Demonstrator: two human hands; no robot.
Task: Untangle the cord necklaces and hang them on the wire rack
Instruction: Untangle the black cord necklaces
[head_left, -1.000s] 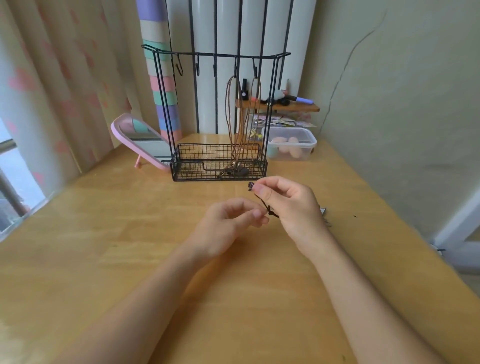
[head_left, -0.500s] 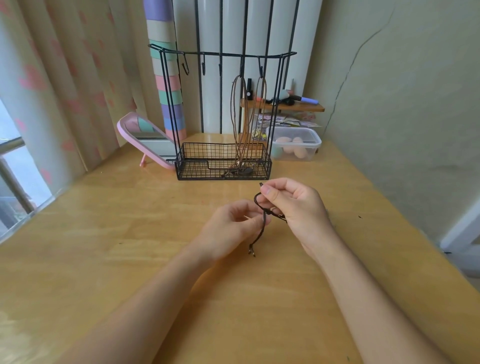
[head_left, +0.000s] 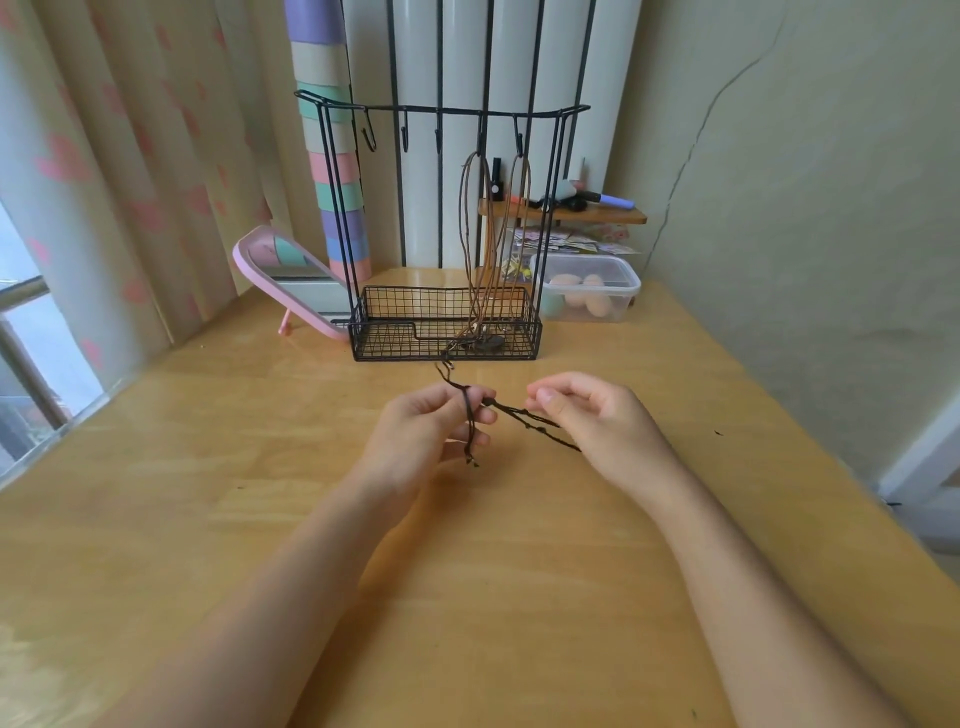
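The left hand (head_left: 434, 434) and right hand (head_left: 602, 421) work above the middle of the tabletop (head_left: 156, 467), just in front of the wire rack (head_left: 447, 110), so that the hooks are within reach once a cord is free. The dark cord necklace (head_left: 519, 413) spans the gap between the two hands. The left fingers (head_left: 480, 415) are curled round it; one strand crosses over them, one loose end hangs below the hand, and another rises toward the rack's basket (head_left: 395, 332). The right fingers (head_left: 582, 387) are curled narrowly and hold the far ends of two strands, although the exact contact is hidden inside the hand. Holding the hands apart puts light tension on the strands and makes knots and crossings easier to see; small knots are visible along the span. Two brown necklaces (head_left: 483, 291) hang from the right-hand hooks, with their pendants resting in the basket, so this part of the task appears complete. The free hooks (head_left: 404, 140) to the left are available for the dark cord. A pink mirror (head_left: 280, 280) stands at the far left and a plastic box (head_left: 592, 293) at the far right, both outside the working area.
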